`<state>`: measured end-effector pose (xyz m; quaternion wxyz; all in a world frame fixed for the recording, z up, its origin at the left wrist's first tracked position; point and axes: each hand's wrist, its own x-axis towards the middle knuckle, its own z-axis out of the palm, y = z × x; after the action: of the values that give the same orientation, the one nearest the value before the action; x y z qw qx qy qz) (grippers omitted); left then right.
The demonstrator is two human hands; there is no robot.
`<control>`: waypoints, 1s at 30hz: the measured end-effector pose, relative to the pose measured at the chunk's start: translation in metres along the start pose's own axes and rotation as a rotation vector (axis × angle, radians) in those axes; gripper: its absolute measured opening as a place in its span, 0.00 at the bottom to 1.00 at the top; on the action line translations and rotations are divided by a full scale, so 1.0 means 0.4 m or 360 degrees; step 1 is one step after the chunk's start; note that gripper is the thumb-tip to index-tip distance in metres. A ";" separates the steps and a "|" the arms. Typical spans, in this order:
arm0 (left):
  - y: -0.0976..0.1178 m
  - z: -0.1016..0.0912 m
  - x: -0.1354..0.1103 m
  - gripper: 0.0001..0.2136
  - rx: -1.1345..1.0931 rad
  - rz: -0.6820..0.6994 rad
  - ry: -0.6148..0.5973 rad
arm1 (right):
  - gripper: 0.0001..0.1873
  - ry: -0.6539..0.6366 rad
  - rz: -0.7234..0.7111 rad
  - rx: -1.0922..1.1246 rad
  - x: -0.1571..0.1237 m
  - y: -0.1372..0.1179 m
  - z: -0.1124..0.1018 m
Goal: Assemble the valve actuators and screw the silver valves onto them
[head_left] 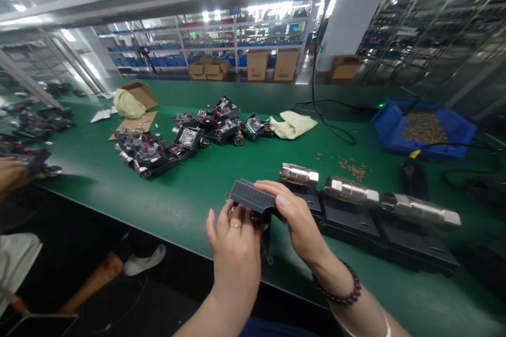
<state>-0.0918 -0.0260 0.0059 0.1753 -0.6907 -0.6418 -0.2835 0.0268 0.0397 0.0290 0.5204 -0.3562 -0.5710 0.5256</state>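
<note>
My left hand [237,237] has its fingers curled under a dark grey plastic housing [253,196], with a ring on one finger. From the other side, my right hand [302,224] grips the housing's right end, thumb and fingers over its upper face. The ribbed top panel is tilted towards me, and a dark part hangs below it; the inside is mostly hidden by my fingers. Just right of my hands, a row of dark plastic housings [350,216] lies on the green bench [190,210]. Metal valve-like fittings [351,191] sit on top of them.
Several opened housings with wires and circuit boards [148,150] lie behind on the bench. Small screws [353,169] are scattered before a blue bin [381,126]. A cloth [294,125], cables and a dark tool [413,179] lie nearby. Another person's hand [11,174] holds a part at left.
</note>
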 end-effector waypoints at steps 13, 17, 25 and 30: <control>0.024 0.013 -0.030 0.08 0.0024 -0.0196 0.0202 | 0.22 -0.0208 -0.0155 -0.0331 -0.014 0.013 -0.010; 0.036 0.014 -0.037 0.08 -0.0063 -0.0300 0.0467 | 0.23 -0.0176 -0.0245 -0.0431 -0.020 0.030 -0.014; 0.033 0.050 -0.067 0.06 -0.0060 -0.0245 0.0464 | 0.25 -0.0154 -0.0562 -0.0797 -0.040 0.083 -0.035; -0.022 0.061 -0.088 0.31 -0.0721 -0.0806 0.0269 | 0.23 -0.0153 -0.0716 -0.0938 -0.059 0.092 -0.030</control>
<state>-0.0970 -0.0379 -0.0360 -0.0058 -0.5049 -0.6967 -0.5095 0.0384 0.0270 -0.0130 0.4705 -0.3313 -0.7856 0.2273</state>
